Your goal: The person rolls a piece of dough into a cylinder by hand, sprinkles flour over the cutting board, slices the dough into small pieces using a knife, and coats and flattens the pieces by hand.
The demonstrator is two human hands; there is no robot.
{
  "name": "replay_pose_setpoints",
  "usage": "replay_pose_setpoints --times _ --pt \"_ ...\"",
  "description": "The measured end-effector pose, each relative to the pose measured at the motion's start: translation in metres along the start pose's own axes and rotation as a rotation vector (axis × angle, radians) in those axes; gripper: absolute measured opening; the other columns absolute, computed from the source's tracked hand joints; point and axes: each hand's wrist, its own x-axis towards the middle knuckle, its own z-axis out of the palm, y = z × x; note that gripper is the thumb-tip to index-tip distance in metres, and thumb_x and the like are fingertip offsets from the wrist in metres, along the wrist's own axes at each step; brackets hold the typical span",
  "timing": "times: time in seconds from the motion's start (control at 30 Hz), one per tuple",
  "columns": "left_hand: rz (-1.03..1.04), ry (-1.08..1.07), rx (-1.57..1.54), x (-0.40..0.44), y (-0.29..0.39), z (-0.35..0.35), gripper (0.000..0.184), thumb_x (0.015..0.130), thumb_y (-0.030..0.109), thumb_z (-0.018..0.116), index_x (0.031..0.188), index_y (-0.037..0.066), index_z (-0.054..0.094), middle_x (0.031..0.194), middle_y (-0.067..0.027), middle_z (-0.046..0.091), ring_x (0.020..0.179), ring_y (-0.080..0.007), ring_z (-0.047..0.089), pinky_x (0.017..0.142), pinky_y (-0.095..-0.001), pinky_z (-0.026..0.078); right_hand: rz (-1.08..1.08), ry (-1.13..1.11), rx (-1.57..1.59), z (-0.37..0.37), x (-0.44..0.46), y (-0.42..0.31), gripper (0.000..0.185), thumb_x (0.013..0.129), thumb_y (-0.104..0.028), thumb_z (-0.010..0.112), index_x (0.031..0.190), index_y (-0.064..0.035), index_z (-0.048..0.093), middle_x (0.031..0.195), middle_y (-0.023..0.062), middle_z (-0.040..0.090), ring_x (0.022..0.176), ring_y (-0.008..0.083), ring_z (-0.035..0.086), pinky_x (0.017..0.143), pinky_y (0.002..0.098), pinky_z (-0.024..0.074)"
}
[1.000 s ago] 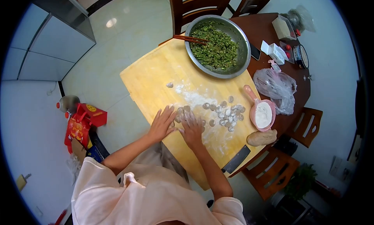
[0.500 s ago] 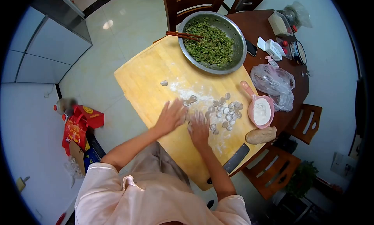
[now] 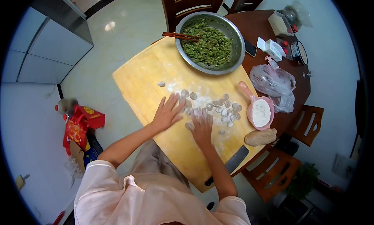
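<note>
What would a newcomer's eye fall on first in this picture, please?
Probably the large metal bowl of chopped green mixture at the far end of the wooden board, with chopsticks over its rim. Next, likely the left hand and right hand, palms down among small dough pieces, and the knife partly hidden by the right forearm.

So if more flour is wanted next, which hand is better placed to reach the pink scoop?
Probably the right hand: it is clearly nearer the pink scoop, with small dough pieces lying between, while the left hand is farther off.
</note>
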Motion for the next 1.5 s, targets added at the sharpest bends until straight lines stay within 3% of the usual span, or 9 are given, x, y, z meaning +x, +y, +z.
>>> replay_pose_setpoints --times 0.23,0.37,0.47,0.67,0.97,1.2,1.3,1.37,1.5 --pt "0.150 0.029 0.030 0.046 0.038 0.035 0.057 0.089 0.030 0.068 0.141 0.012 0.053 0.159 -0.0174 0.032 0.148 -0.0434 0.025 0.115 -0.0600 0.027 0.123 0.027 -0.047 -0.021 0.025 0.045 0.053 0.083 -0.017 0.073 0.134 -0.0128 0.060 0.150 0.0167 0.046 0.140 0.0387 0.039 0.116 0.0598 0.0234" --pt "0.203 0.207 -0.114 0.015 0.017 0.033 0.042 0.081 0.007 0.073 0.122 0.007 0.063 0.143 -0.0164 0.052 0.134 -0.0448 0.046 0.107 -0.0506 0.042 0.053 0.132 0.112 -0.027 0.019 0.032 0.053 0.077 -0.011 0.076 0.127 -0.0034 0.061 0.130 0.0247 0.058 0.122 0.0432 0.051 0.110 0.0516 0.0338" --pt "0.066 0.215 -0.259 0.017 0.012 0.015 0.035 0.078 0.005 0.074 0.112 0.005 0.065 0.134 -0.0169 0.058 0.125 -0.0412 0.054 0.100 -0.0447 0.048 -0.008 0.086 0.188 -0.028 0.046 0.005 0.052 0.075 -0.011 0.078 0.125 -0.0038 0.062 0.124 0.0223 0.060 0.117 0.0402 0.054 0.102 0.0497 0.0390" --pt "0.017 0.230 -0.374 0.029 0.005 0.014 0.031 0.077 0.002 0.074 0.106 0.002 0.064 0.113 -0.0156 0.062 0.104 -0.0355 0.059 0.087 -0.0417 0.050 0.037 0.014 0.168 -0.022 0.062 -0.020 0.050 0.071 -0.007 0.079 0.118 -0.0052 0.063 0.112 0.0173 0.061 0.108 0.0371 0.056 0.090 0.0473 0.0434" --pt "0.031 0.213 -0.342 0.040 0.008 0.007 0.020 0.077 0.005 0.074 0.091 0.002 0.059 0.109 -0.0145 0.061 0.104 -0.0357 0.058 0.085 -0.0419 0.050 0.093 0.104 0.288 -0.015 0.062 -0.020 0.037 0.074 0.002 0.073 0.107 -0.0036 0.060 0.100 0.0169 0.060 0.094 0.0332 0.062 0.077 0.0416 0.0500" --pt "0.189 0.158 -0.369 0.036 0.007 0.002 0.023 0.076 0.006 0.074 0.095 0.004 0.063 0.103 -0.0139 0.062 0.102 -0.0356 0.059 0.088 -0.0449 0.048 0.505 0.180 0.879 -0.014 0.051 -0.026 0.024 0.085 0.004 0.066 0.107 -0.0009 0.059 0.100 0.0081 0.062 0.084 0.0164 0.062 0.073 0.0264 0.0499" --pt "0.237 0.203 -0.289 0.025 -0.017 0.001 0.028 0.079 0.009 0.074 0.105 0.005 0.065 0.110 -0.0150 0.063 0.109 -0.0371 0.058 0.095 -0.0458 0.046 0.526 0.299 0.694 -0.027 0.037 0.000 0.035 0.081 0.000 0.069 0.115 -0.0020 0.058 0.093 0.0120 0.063 0.086 0.0261 0.062 0.077 0.0318 0.0507" --pt "0.154 0.370 -0.221 0.023 -0.036 -0.009 0.034 0.080 0.010 0.074 0.113 0.005 0.066 0.116 -0.0160 0.063 0.115 -0.0380 0.057 0.100 -0.0471 0.044 0.353 0.307 0.384 -0.054 0.024 0.032 0.046 0.083 -0.007 0.070 0.127 -0.0038 0.057 0.113 0.0184 0.063 0.109 0.0324 0.059 0.092 0.0398 0.0476" --pt "-0.182 0.282 -0.013 0.046 -0.054 -0.024 0.056 0.091 0.028 0.067 0.141 0.008 0.051 0.152 -0.0218 0.039 0.144 -0.0411 0.032 0.117 -0.0563 0.024 0.416 0.328 -0.063 -0.053 0.007 0.083 0.057 0.084 -0.018 0.071 0.138 -0.0067 0.054 0.142 0.0257 0.048 0.134 0.0420 0.041 0.111 0.0521 0.0311"
